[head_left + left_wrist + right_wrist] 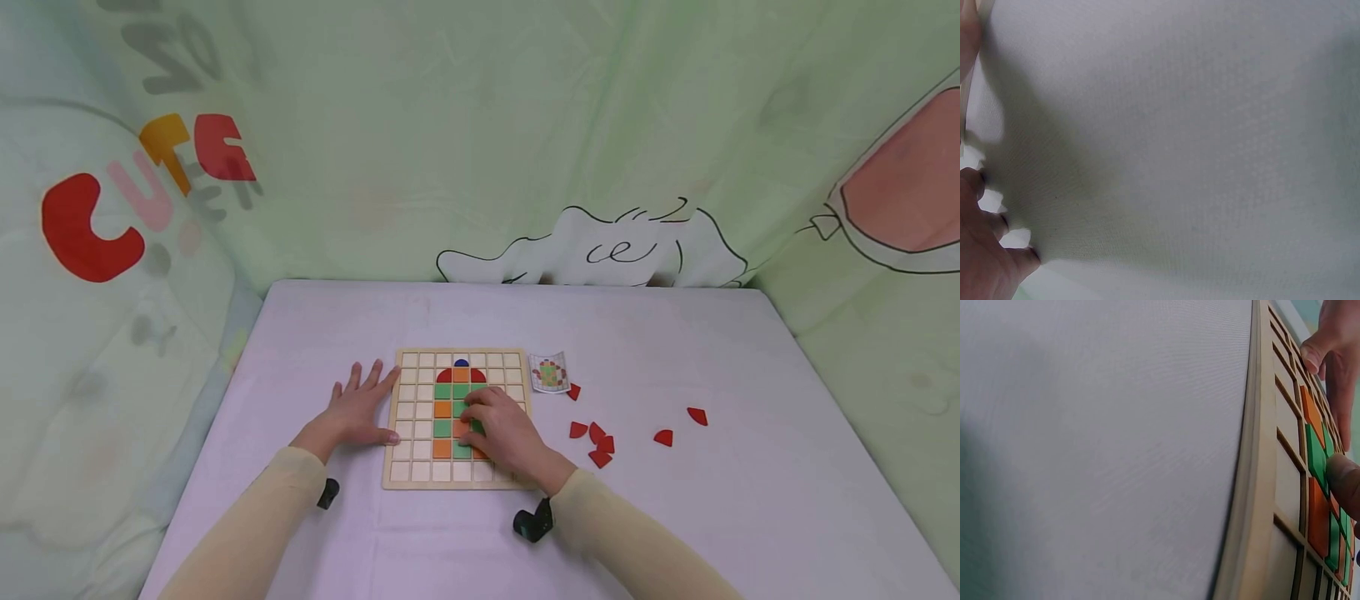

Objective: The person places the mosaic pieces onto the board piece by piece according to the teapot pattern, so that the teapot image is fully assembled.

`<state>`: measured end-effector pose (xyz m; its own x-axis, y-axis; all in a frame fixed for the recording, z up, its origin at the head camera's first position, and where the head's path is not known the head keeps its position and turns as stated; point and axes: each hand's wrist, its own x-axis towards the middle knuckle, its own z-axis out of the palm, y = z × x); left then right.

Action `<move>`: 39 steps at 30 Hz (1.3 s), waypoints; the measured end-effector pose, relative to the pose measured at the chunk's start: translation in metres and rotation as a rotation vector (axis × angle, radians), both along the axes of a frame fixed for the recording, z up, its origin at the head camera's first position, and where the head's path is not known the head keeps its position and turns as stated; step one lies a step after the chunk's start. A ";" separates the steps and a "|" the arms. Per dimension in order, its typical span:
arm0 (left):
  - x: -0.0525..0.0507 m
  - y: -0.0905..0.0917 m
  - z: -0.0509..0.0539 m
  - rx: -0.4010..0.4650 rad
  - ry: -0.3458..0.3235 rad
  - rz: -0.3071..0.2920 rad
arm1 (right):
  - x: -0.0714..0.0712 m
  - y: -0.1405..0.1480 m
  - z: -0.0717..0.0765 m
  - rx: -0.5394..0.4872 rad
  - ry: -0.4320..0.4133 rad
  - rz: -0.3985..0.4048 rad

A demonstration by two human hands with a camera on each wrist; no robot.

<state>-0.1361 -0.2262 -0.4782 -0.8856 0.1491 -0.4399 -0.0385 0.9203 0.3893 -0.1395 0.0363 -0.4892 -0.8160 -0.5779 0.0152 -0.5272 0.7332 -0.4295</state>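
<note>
A wooden grid board (393, 479) lies flat on the table, with green, orange and red tiles in its middle columns. At its top sit a blue half-round piece (461, 363) and red quarter-round pieces (444, 377). My left hand (358, 414) has its fingers spread, with thumb and index fingertip at the board's left edge. Over the lower right tiles, my right hand (510, 429) rests with fingers slightly bent. In the right wrist view, its thumb (1344, 478) touches a green tile (1316, 453) beside an orange tile (1318, 519). The right palm hides some tiles.
A small printed picture card (550, 372) lies by the board's upper right corner. Several loose red quarter-round pieces (577, 430) are scattered to the right, with one (697, 416) farther out. A printed cloth wall (450, 167) stands behind the table (675, 350).
</note>
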 end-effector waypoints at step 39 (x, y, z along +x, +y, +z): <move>0.000 -0.001 -0.001 -0.010 -0.003 -0.010 | -0.006 0.157 -0.010 -0.004 -0.070 -0.324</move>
